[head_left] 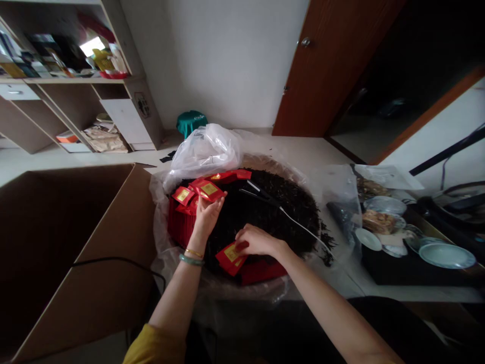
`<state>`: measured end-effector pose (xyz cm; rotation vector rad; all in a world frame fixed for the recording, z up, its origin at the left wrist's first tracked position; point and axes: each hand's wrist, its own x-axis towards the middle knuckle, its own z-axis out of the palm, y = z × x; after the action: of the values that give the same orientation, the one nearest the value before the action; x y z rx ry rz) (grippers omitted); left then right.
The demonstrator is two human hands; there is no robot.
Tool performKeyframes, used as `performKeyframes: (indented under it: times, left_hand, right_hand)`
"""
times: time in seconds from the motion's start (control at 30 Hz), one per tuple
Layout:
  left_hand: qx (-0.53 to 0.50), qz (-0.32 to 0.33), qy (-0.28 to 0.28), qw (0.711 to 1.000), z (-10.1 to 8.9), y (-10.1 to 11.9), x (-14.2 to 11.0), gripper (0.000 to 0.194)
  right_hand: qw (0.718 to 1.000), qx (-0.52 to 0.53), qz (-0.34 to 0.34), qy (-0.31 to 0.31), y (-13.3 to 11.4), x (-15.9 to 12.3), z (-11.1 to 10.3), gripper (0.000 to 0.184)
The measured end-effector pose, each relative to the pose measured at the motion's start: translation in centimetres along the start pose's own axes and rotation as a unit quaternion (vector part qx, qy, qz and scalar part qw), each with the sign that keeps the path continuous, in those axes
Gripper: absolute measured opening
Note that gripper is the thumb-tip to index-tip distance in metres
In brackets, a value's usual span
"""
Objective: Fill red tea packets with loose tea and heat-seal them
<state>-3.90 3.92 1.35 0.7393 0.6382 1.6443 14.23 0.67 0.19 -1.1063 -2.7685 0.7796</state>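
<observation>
My left hand (pixel 207 215), with a bangle at its wrist, grips a red packet with a gold label (pixel 208 190) from below, at the left of a big heap of dark dried leaves (pixel 288 202). More red packets (pixel 183 194) lie loose around it, above a tightly packed row of red packets (pixel 182 227). Nearer to me, my right hand (pixel 252 240) is closed with its fingertips on another gold-labelled red packet (pixel 229 258). A black two-armed tool like a hair straightener (pixel 265 194) rests on the leaves, its jaws apart and a white cord trailing right.
Clear plastic sheeting (pixel 206 149) surrounds the heap. An open cardboard box (pixel 102 253) stands at the left. To the right are bowls and dishes (pixel 447 253) on a dark tray, and bagged goods (pixel 373 187). Behind are a teal covered stool (pixel 191 121) and a brown door (pixel 322 65).
</observation>
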Motion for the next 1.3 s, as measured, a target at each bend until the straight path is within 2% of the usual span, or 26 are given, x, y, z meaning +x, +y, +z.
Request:
performKeyframes:
  times: [0.07, 0.13, 0.2, 0.27, 0.33, 0.4, 0.47, 0.53, 0.6, 0.67, 0.77, 0.83, 0.93, 1.0, 1.07, 1.17, 1.3]
  left_hand:
    - [-0.02, -0.004, -0.004, 1.0, 0.1, 0.2, 0.5, 0.066]
    - [-0.013, -0.026, 0.018, 0.999, 0.0, -0.1, 0.7, 0.085]
    - [0.011, -0.044, 0.035, 0.998, -0.3, -0.8, 0.6, 0.092]
    - [0.062, -0.053, 0.02, 0.996, -0.8, -1.7, 0.0, 0.084]
    - [0.163, -0.068, -0.027, 0.984, -1.2, -2.4, -0.9, 0.067]
    - [0.285, -0.076, -0.086, 0.952, -1.6, -2.6, -2.2, 0.051]
    - [0.381, -0.062, -0.123, 0.914, -1.7, -2.5, -3.5, 0.043]
    - [0.444, -0.029, -0.126, 0.887, -1.6, -2.2, -4.6, 0.039]
    - [0.474, -0.02, -0.106, 0.874, -1.3, -1.9, -5.4, 0.038]
    - [0.471, -0.054, -0.089, 0.876, -1.0, -1.7, -5.8, 0.041]
    - [0.408, -0.123, -0.095, 0.899, -0.6, -1.9, -5.9, 0.056]
    - [0.358, -0.145, -0.094, 0.917, -0.5, -2.3, -5.9, 0.061]
    - [0.34, -0.127, -0.046, 0.931, -0.5, -3.1, -6.0, 0.05]
    - [0.372, -0.1, -0.015, 0.923, -0.7, -3.7, -6.2, 0.041]
    - [0.417, -0.079, -0.006, 0.905, -0.9, -4.1, -6.3, 0.035]
    - [0.46, -0.052, 0.009, 0.886, -1.0, -4.6, -6.5, 0.03]
    - [0.457, -0.041, 0.041, 0.888, -0.7, -4.7, -6.9, 0.029]
  right_hand:
    - [1.0, 0.003, -0.007, -0.014, 0.4, 0.3, 0.2, 0.02]
    - [0.999, -0.009, -0.013, -0.03, 0.5, 0.6, 0.4, 0.04]
    - [0.999, -0.036, -0.021, -0.029, 0.5, 0.7, 0.6, 0.054]
    - [0.998, -0.057, -0.031, -0.016, 0.5, 0.6, 0.9, 0.051]
    - [0.997, -0.067, -0.044, 0.001, 0.7, 0.5, 1.2, 0.044]
    - [0.996, -0.062, -0.061, 0.021, 1.3, 0.3, 1.6, 0.038]
    - [0.995, -0.046, -0.079, 0.043, 2.1, 0.1, 1.9, 0.03]
    - [0.993, -0.028, -0.091, 0.075, 2.8, 0.1, 2.0, 0.022]
    - [0.986, -0.016, -0.105, 0.128, 3.3, 0.1, 1.9, 0.02]
    - [0.97, -0.012, -0.122, 0.21, 3.5, 0.1, 1.8, 0.02]
    - [0.926, -0.007, -0.152, 0.344, 3.6, -0.1, 1.6, 0.025]
    - [0.902, 0.013, -0.167, 0.399, 3.6, -0.1, 1.7, 0.032]
    - [0.89, 0.081, -0.149, 0.423, 3.5, -0.1, 1.7, 0.048]
    - [0.888, 0.108, -0.111, 0.433, 3.2, 0.0, 1.7, 0.054]
    - [0.887, 0.085, -0.075, 0.447, 2.6, -0.1, 1.5, 0.051]
    - [0.881, 0.01, -0.052, 0.471, 1.8, -0.3, 1.3, 0.039]
    - [0.863, -0.043, -0.056, 0.5, 1.5, -0.5, 1.6, 0.035]
